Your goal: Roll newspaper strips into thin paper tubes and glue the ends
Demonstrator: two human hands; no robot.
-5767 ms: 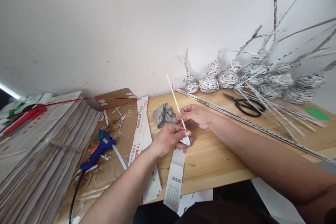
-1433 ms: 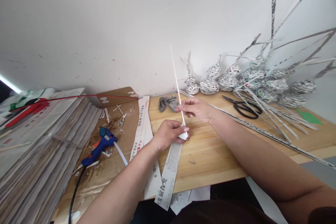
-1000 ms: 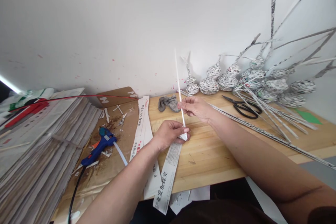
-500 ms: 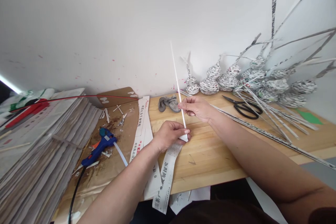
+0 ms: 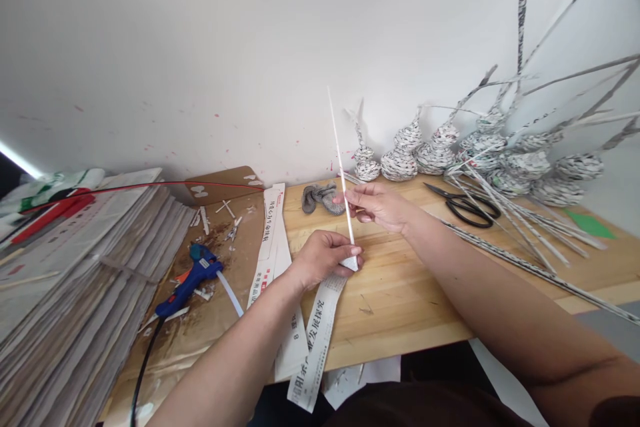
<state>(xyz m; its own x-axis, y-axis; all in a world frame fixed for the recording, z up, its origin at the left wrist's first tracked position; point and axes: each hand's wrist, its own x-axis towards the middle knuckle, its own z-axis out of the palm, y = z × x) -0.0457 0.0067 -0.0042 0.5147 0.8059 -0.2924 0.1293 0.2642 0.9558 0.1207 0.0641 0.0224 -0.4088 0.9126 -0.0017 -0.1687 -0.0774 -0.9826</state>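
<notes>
A thin white rolled paper stick (image 5: 337, 140) rises nearly upright between my hands, leaning slightly left at its top. My left hand (image 5: 327, 257) pinches its lower end, where a newspaper strip (image 5: 316, 340) joins the roll and hangs down over the table's front edge. Higher up, my right hand (image 5: 375, 205) holds the stick between thumb and fingers. More cut newspaper strips (image 5: 274, 240) lie to the left of my left hand, partly under my forearm. Behind the stick is a crumpled grey cloth (image 5: 320, 197).
A blue glue gun (image 5: 193, 283) lies on stained cardboard at left, beside a tall newspaper stack (image 5: 100, 280). Black scissors (image 5: 465, 205) and loose paper sticks (image 5: 520, 220) lie at right. Several woven paper gourds (image 5: 400, 153) stand along the wall.
My right hand has shifted slightly right and its fingers have moved on the stick. The stick's tip sits a little lower, and the hanging strip has swung slightly.
</notes>
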